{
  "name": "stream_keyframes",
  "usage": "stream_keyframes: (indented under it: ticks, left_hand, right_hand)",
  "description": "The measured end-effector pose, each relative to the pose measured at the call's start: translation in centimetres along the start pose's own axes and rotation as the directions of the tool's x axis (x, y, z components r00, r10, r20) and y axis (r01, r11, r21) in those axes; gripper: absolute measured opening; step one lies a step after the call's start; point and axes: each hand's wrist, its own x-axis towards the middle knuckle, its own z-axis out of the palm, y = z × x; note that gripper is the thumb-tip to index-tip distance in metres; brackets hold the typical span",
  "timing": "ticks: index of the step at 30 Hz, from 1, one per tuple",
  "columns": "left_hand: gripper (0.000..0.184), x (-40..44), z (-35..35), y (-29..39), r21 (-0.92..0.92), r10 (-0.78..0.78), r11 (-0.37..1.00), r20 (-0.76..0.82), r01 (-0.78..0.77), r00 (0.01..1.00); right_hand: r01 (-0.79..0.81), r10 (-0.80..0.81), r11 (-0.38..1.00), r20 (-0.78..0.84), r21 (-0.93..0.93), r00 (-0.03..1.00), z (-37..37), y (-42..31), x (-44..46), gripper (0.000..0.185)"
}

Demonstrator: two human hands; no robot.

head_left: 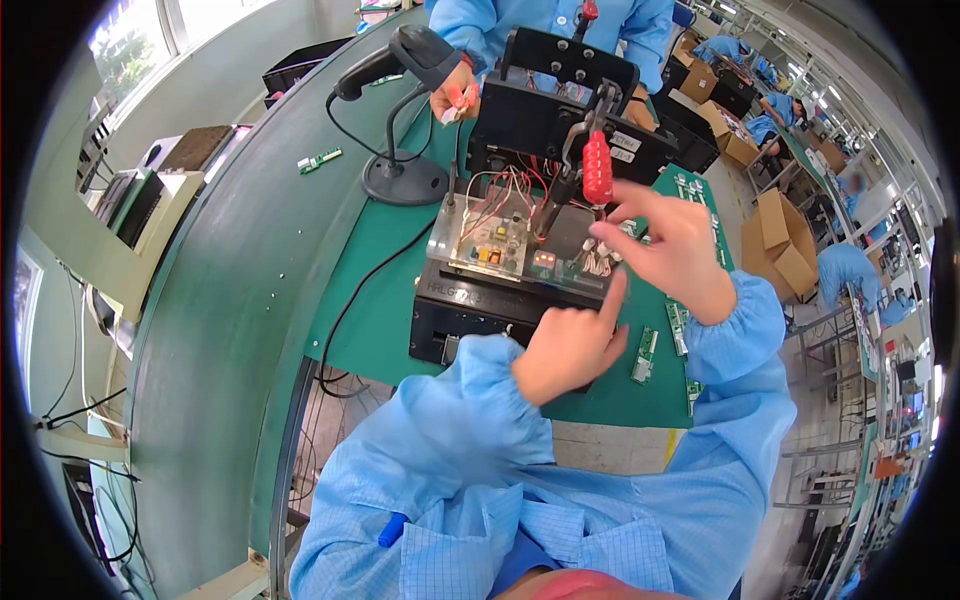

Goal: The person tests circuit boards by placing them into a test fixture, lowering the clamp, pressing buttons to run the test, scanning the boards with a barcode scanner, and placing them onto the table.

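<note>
A black test fixture stands in front of me, with a toggle clamp whose red ribbed handle hangs down. My right hand is beside the lower end of this handle, thumb and index finger apart; whether they touch it is unclear. My left hand is at the fixture's near right edge, index finger stretched out and the other fingers curled, holding nothing visible. A circuit board with yellow parts and red and white wires sits on the fixture. White connectors lie near my left index finger.
A barcode scanner rests on a stand left of the fixture. Several green circuit boards lie on the right of the green mat. A single board is on the left bench. Opposite, a co-worker's hand holds something small and white.
</note>
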Motion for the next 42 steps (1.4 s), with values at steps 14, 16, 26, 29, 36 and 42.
stream_keyframes:
  ticks: [14,16,26,29,36,42]
  left_hand:
    - [0.040,-4.2,-1.2,-4.0,0.163,0.169,0.976,-0.146,-0.145,0.975]
    - [0.041,-2.8,-0.8,-5.0,0.216,0.159,0.968,-0.150,-0.125,0.976]
    - [0.029,0.9,2.4,-8.6,0.280,0.176,0.953,-0.195,-0.117,0.965]
    - [0.025,1.0,2.2,-8.6,0.210,0.112,0.976,-0.219,-0.065,0.969]
    - [0.017,0.4,0.2,-7.9,0.006,0.233,0.971,-0.257,-0.239,0.938]
    - [0.022,-3.3,-4.9,-7.3,0.070,0.530,0.842,-0.290,-0.535,0.797]
  right_hand:
    - [0.077,0.057,0.919,-0.324,0.386,0.944,-1.3,0.5,11.0,0.033]
    - [-0.188,0.299,0.846,-0.152,0.499,0.942,-1.7,2.8,13.5,0.048]
    - [-0.192,0.300,0.934,-0.375,0.300,0.877,-2.2,2.8,3.8,0.043]
    - [-0.234,0.321,0.937,-0.376,0.260,0.869,-1.8,0.5,-3.3,0.039]
    - [-0.493,0.667,0.717,-0.277,0.493,0.692,3.7,0.2,-16.3,0.039]
    - [-0.575,0.778,0.624,-0.358,0.528,0.516,9.9,-0.3,-23.3,0.040]
